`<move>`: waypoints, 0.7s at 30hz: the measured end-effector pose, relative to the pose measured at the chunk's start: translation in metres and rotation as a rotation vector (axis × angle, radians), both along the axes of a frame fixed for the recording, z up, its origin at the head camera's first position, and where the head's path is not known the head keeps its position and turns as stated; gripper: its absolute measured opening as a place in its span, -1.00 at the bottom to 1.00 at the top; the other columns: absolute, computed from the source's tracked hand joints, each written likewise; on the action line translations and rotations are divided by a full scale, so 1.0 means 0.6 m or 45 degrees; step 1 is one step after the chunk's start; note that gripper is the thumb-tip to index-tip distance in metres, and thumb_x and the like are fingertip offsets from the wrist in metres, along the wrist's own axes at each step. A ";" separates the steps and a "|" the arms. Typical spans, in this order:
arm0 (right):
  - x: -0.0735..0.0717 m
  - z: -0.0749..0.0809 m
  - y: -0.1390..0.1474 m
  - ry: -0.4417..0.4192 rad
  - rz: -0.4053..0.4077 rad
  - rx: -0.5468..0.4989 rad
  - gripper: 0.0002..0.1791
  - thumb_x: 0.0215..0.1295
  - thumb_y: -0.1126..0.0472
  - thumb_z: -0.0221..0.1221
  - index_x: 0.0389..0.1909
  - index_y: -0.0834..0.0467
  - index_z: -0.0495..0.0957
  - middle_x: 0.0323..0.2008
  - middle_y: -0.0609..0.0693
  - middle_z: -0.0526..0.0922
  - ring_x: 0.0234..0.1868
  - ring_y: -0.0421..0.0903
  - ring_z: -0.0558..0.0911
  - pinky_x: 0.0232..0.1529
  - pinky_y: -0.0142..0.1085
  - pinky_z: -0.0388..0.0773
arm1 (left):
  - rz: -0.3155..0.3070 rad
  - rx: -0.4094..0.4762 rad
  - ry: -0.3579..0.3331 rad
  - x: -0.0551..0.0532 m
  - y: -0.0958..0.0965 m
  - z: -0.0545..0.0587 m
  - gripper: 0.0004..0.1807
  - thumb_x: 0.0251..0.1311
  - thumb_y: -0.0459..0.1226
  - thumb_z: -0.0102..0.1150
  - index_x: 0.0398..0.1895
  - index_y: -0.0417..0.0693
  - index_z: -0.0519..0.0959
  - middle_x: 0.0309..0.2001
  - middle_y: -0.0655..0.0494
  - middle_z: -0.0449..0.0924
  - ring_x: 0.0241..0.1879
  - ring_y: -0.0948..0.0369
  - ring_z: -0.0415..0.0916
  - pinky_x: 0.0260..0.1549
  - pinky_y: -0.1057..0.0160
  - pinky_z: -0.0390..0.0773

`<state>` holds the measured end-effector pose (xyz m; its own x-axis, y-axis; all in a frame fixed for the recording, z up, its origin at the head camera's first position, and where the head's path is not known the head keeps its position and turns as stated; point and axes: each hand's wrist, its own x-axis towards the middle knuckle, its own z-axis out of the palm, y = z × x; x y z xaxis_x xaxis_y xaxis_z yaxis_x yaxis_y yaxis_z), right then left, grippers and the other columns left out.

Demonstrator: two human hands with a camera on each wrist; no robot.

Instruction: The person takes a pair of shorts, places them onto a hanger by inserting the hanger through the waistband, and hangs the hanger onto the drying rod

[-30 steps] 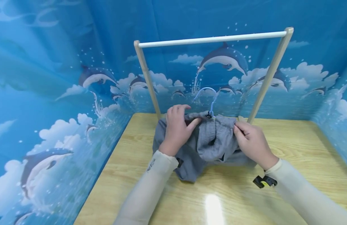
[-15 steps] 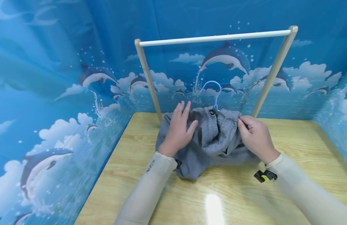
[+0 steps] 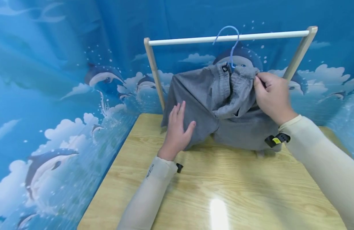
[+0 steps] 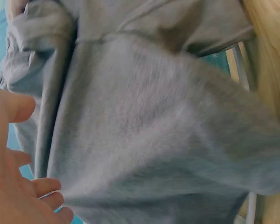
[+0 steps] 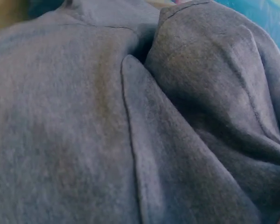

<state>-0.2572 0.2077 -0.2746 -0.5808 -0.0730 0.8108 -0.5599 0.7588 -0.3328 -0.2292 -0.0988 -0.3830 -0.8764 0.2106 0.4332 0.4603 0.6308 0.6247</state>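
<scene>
A grey cloth garment point(image 3: 194, 92) with a gathered band and a small dark round fastener hangs on a hanger, mostly hidden inside it. The hanger's blue hook point(image 3: 232, 48) overlaps the rack's white rail point(image 3: 191, 40) in the head view; I cannot tell whether they touch. My right hand point(image 3: 273, 95) pinches the garment's top edge, right of the hook. Fingers spread, my left hand point(image 3: 177, 132) is at the garment's lower left; contact is unclear. Grey cloth point(image 4: 144, 121) fills most of the left wrist view beside my left hand point(image 4: 23, 182). Folded cloth point(image 5: 93, 121) fills the right wrist view.
Wooden posts point(image 3: 154, 73) carry the rail at either end of the rack. It stands at the back of a light wooden table point(image 3: 194, 191). Blue dolphin-print sheeting point(image 3: 64, 95) encloses the back and sides.
My right hand has raised the garment and hanger from the table, bringing the hook up to rail height. My left hand has straightened its fingers and moved lower along the cloth.
</scene>
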 end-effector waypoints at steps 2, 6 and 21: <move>-0.014 0.019 -0.003 -0.021 -0.033 0.018 -0.51 0.62 0.20 -0.01 -0.63 0.24 0.36 -0.69 0.07 0.26 -0.69 -0.30 0.14 -0.58 -0.34 0.06 | -0.014 0.006 -0.018 -0.001 -0.004 -0.003 -0.17 0.57 -0.03 -0.01 0.71 0.24 -0.21 0.67 -0.09 -0.18 0.65 0.02 -0.33 0.50 -0.27 0.01; -0.036 0.038 -0.013 -0.146 -0.071 0.026 -0.50 0.64 0.09 -0.05 -0.57 0.22 0.40 -0.66 0.08 0.30 -0.68 -0.21 0.21 -0.59 -0.33 0.10 | -0.032 -0.020 -0.035 -0.001 -0.011 -0.009 -0.25 0.60 -0.08 -0.05 0.71 0.12 -0.10 0.65 -0.15 -0.07 0.64 -0.06 -0.22 0.49 -0.26 0.03; -0.043 0.008 -0.037 -0.388 0.056 0.090 -0.56 0.63 0.01 -0.07 -0.39 0.19 0.55 -0.66 0.10 0.35 -0.66 0.04 0.30 -0.53 -0.21 0.20 | -0.024 -0.010 0.086 0.005 -0.018 -0.027 -0.57 0.59 -0.15 -0.06 0.40 -0.11 0.43 0.41 -0.10 0.37 0.53 -0.05 0.13 0.47 -0.08 0.18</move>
